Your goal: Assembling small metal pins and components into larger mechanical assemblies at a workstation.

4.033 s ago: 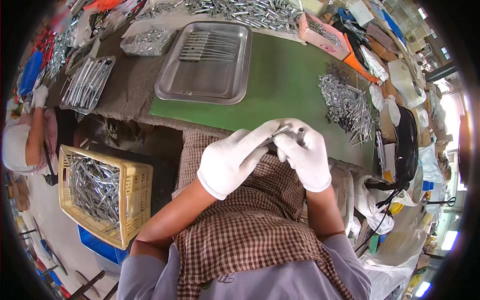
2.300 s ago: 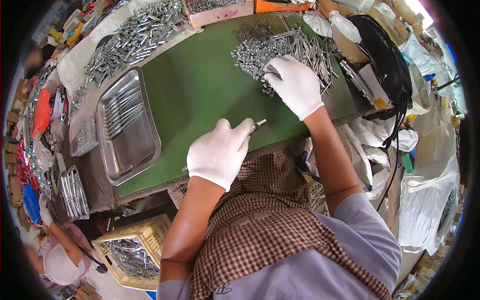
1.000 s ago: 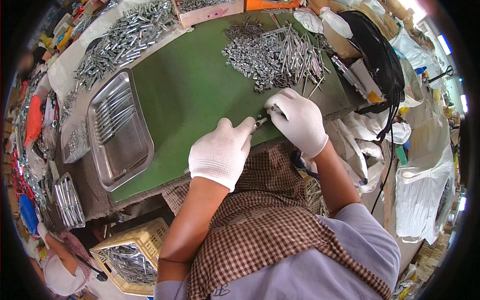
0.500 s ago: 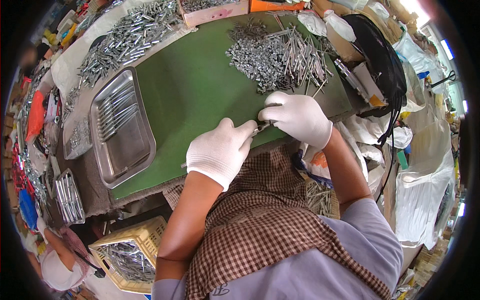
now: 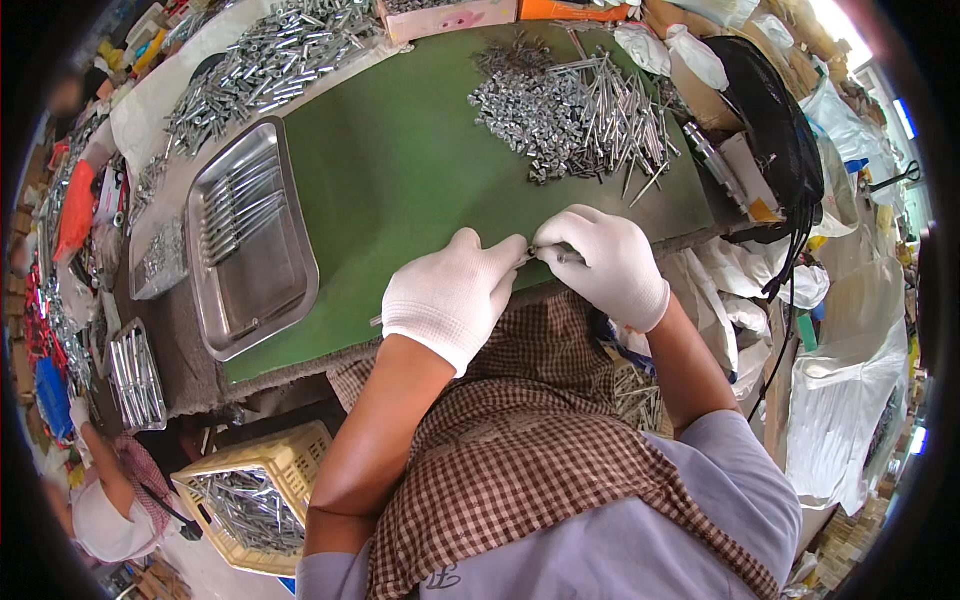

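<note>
Both my hands wear white knit gloves and meet over the front edge of the green work mat (image 5: 400, 150). My left hand (image 5: 445, 295) is closed around a slim metal rod (image 5: 376, 321), whose end sticks out behind the palm; most of it is hidden. Against the fingertips of that hand, my right hand (image 5: 605, 268) pinches a small metal part (image 5: 534, 252) at the rod's front end. Its exact shape is too small to tell. Beyond the hands lie a heap of small metal pieces (image 5: 520, 110) and a bundle of thin metal rods (image 5: 625, 120).
To the left a steel tray (image 5: 305, 270) holds several rod assemblies in a row. Loose metal sleeves (image 5: 270, 65) are piled at the far left. A yellow crate (image 5: 300, 455) of metal parts stands below the table. Another person (image 5: 115, 510) works at the lower left.
My right hand has shifted down and slightly right, its fingers now closed more tightly at the rod's end. The left hand has moved slightly right, and the whole view has shifted a little.
</note>
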Demonstrator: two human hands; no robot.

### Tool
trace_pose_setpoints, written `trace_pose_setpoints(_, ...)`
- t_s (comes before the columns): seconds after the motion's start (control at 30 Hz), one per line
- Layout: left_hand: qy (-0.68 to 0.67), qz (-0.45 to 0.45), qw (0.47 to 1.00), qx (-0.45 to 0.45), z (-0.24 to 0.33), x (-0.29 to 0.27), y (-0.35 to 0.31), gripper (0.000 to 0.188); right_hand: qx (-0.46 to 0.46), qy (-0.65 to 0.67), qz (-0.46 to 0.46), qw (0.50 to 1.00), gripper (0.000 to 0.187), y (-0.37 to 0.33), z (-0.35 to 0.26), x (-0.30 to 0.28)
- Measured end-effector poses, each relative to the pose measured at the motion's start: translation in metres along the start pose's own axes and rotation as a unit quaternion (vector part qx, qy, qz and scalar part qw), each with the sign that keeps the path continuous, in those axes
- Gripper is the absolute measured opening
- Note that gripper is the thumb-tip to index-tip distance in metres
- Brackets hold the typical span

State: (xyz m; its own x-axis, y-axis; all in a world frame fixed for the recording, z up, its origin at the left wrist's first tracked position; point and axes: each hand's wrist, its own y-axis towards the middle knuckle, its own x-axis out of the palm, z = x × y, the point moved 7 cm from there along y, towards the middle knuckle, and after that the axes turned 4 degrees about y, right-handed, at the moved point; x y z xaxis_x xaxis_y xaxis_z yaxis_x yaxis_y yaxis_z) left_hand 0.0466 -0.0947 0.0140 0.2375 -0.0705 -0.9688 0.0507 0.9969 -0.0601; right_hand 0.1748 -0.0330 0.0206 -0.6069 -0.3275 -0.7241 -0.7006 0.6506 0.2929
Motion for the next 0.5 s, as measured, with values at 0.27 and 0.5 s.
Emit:
trace_pose_setpoints(0.27, 0.017, -0.001, 1.0, 0.012, 0.001, 0.002, 0.0, 0.022, 0.081, 0.006, 0.006, 0.997, 0.012, -0.004, 0.0, 0.009)
trace_pose_setpoints(0.5, 0.058, -0.003, 0.998, 0.018, 0.005, 0.002, -0.003, 0.029, 0.066, 0.131, -0.045, 0.988, 0.02, 0.005, 0.009, 0.004)
